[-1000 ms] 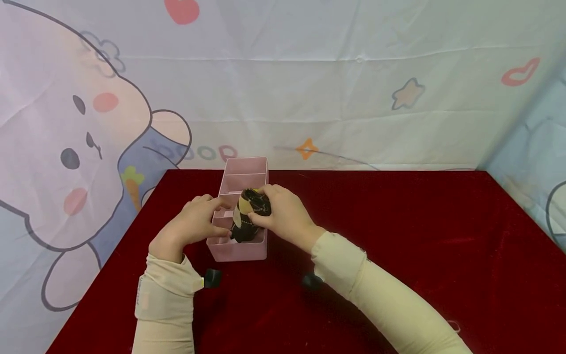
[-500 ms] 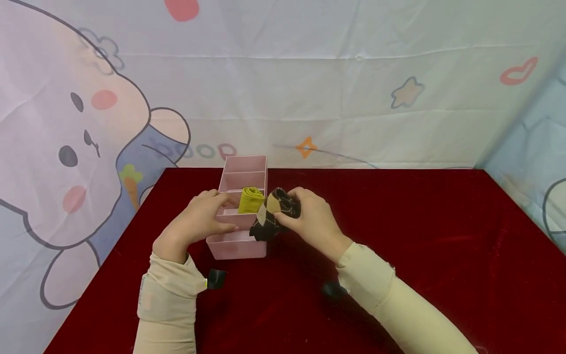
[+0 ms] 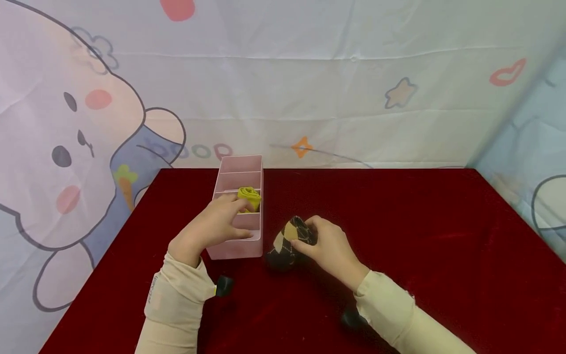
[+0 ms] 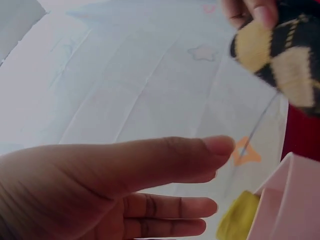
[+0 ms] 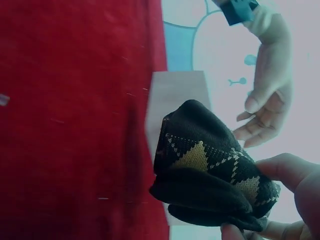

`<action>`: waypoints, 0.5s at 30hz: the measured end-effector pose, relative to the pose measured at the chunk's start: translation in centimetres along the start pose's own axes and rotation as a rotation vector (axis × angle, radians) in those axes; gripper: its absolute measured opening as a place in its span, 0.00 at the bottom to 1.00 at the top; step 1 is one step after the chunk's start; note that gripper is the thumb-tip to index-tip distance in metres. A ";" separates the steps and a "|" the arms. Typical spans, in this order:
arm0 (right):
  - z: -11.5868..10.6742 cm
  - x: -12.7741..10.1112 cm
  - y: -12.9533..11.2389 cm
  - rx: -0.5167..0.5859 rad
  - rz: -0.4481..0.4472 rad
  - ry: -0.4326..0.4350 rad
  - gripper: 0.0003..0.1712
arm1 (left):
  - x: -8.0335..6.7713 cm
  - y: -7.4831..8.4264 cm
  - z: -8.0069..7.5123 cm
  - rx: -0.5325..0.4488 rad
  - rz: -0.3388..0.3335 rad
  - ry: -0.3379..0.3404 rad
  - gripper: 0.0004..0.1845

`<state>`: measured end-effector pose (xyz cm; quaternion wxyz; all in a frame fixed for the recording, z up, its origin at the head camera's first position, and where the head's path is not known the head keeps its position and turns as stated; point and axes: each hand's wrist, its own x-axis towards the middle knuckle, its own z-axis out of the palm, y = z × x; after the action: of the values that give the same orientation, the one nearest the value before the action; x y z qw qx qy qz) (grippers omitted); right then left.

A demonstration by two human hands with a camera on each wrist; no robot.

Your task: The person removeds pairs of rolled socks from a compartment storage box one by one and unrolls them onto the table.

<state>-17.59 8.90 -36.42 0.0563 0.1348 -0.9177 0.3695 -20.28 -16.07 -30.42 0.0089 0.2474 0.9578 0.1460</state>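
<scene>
My right hand (image 3: 332,251) pinches a folded black sock with a tan argyle pattern (image 3: 285,243), to the right of the pink box. In the right wrist view the sock (image 5: 210,155) is doubled over, its folded end pointing away from the fingers. Over the left side of the pink divided box (image 3: 234,249) is my left hand (image 3: 210,227), thumb and fingers spread apart and holding nothing. Its fingertips overlap a rolled yellow cloth bundle (image 3: 250,197) that sits in a middle compartment. The left wrist view shows the thumb and fingers well separated beside the yellow bundle (image 4: 239,216).
A dark red cloth (image 3: 376,221) covers the table. Behind it hangs a pale curtain (image 3: 327,88) with cartoon prints. Thin dividers split the box, whose far compartment (image 3: 241,163) lies close to the curtain. A small black device (image 3: 224,285) sits at the left wrist.
The right hand has lifted the black sock out of the box and carried it right and toward the front, uncovering the yellow bundle. The left hand has shifted slightly right over the box.
</scene>
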 end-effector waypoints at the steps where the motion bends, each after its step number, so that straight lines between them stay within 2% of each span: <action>1: 0.1 -0.4 0.3 -0.002 0.013 -0.005 0.21 | 0.1 0.1 0.1 0.005 0.008 -0.003 0.24; 11: 0.0 -3.1 2.2 0.035 0.120 -0.036 0.26 | 0.4 2.3 1.8 0.098 0.113 0.000 0.20; 15: -0.6 -3.4 2.8 0.105 0.166 -0.084 0.26 | 0.4 3.6 3.1 0.135 0.201 -0.018 0.19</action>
<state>-15.11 11.96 -38.50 -0.0203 0.0766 -0.9067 0.4142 -18.66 -12.05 -32.36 -0.0139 0.3436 0.9357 0.0789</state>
